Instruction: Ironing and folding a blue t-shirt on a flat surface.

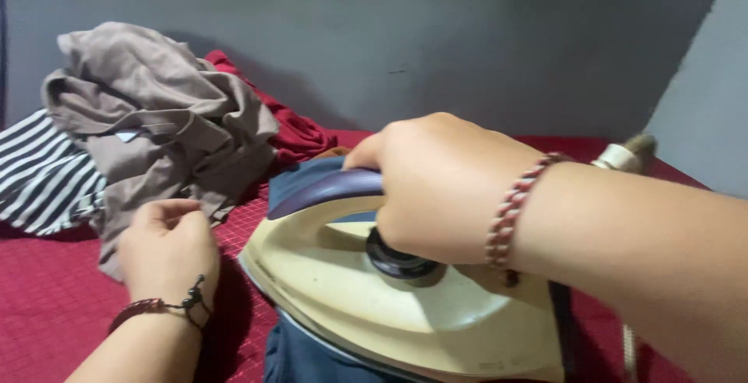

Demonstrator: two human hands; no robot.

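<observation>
Right hand (436, 188) fingers grip the iron (389, 297) handle — left hand (167, 247) fingers curled, touching taupe garment (164, 118).

The right hand (436, 188) covers the rear of the iron's purple handle (327, 190). The iron (374, 305) runs off the bottom edge, its heel unseen. The blue garment (300, 360) lies mostly beneath the iron. The striped cloth (39, 172) is cut by the left edge. The left hand (167, 247) shows its fingers curled, fingertips hidden. The cord (627, 344) is blurred.
</observation>
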